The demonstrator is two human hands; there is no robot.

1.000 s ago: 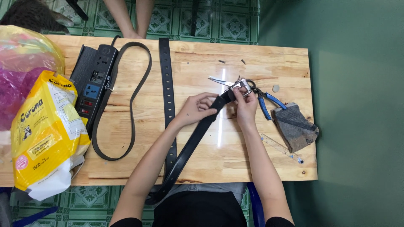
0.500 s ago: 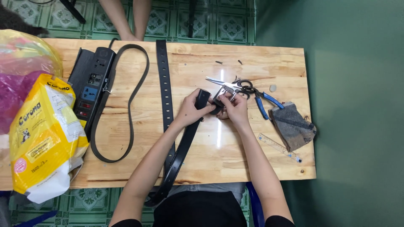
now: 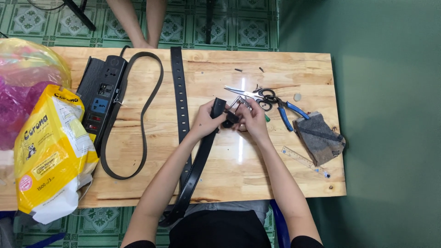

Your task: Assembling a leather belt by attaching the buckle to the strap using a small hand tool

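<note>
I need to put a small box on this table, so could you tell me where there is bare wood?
Free: between the straight belt and left hand along the far edge, and near the front edge beside the ruler. Crowded: around the scissors, pliers and right hand.

— What colours lie on the pale pine-board table (image 3: 275, 179)?
— A glossy black leather belt (image 3: 202, 156) in the middle, blue-handled pliers (image 3: 287, 115) and a grey speckled cloth pouch (image 3: 319, 138) to the right.
— And left?
— A yellow-and-white plastic bag (image 3: 50, 151), a pink translucent one (image 3: 23, 87); the far floor (image 3: 229, 23) is green patterned tile.
</note>
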